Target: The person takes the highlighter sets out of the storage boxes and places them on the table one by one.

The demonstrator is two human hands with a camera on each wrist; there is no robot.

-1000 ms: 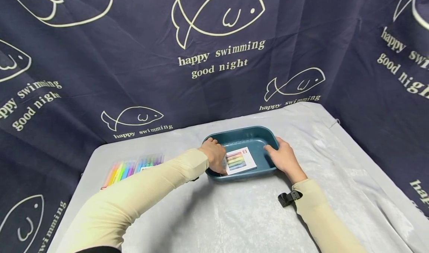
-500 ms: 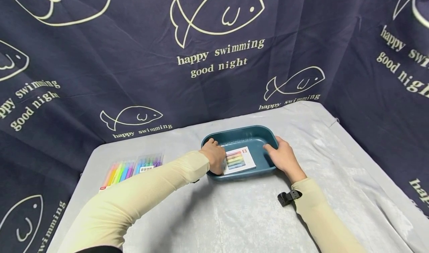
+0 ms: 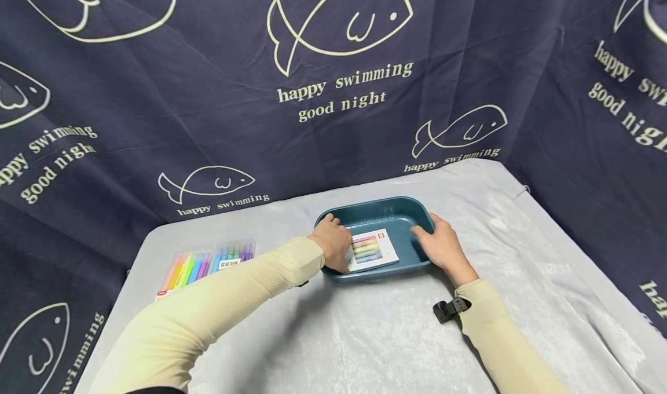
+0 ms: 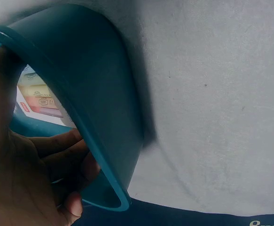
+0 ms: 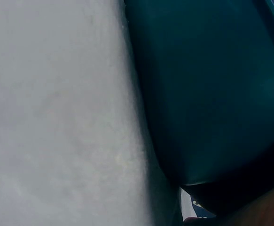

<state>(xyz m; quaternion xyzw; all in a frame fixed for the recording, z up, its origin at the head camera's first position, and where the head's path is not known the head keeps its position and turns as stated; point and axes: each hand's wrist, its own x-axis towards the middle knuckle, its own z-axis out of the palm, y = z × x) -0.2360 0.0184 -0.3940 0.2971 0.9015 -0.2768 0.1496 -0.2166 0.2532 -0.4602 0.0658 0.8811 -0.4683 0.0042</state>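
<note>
A dark teal plastic bin (image 3: 388, 208) stands on the cloth-covered table. Inside it, toward the left front, lies a flat white box (image 3: 391, 252) with a printed picture of pastel-coloured sticks or pens. My left hand (image 3: 333, 243) reaches into the left end of the bin and grips the box's left end between thumb and fingers. In the left wrist view, the printed face of the box (image 4: 43, 101) shows between the thumb and the fingers (image 4: 61, 146). My right hand (image 3: 442, 243) holds the bin's right end, thumb inside the rim and the other fingers outside, mostly hidden.
Two clear cases of coloured pens, one warm to purple (image 3: 184, 269) and one blue to purple (image 3: 234, 252), lie at the table's left, partly behind my left sleeve. A dark blue curtain (image 3: 333, 145) with fish prints hangs behind the grey-white tablecloth (image 3: 354, 336).
Both hands and the bin keep nearly the same places. The whole head view shifts only slightly.
</note>
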